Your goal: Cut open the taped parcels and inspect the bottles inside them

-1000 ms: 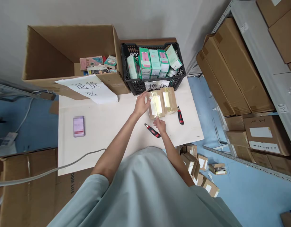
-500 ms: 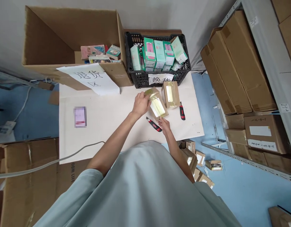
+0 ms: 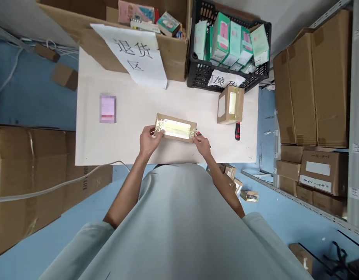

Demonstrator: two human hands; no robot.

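Both hands grip a small taped cardboard box with a white label on its upper face, held crosswise over the white table. My left hand pinches its left end and my right hand its right end. Partly hidden behind the right hand and the box is a red and black utility knife. Farther right stands another taped cardboard box, upright and touched by neither hand. A second red and black utility knife lies just in front of it.
At the back sit a large open carton with small boxes inside and a black crate of green-and-white boxes. A blurred pink-screened device lies at left. A grey cable crosses the left front. Shelving with cartons rises at right.
The held box has come away from the other box, moving left and toward me, and now lies crosswise. Both hands have moved with it. My view has shifted too.
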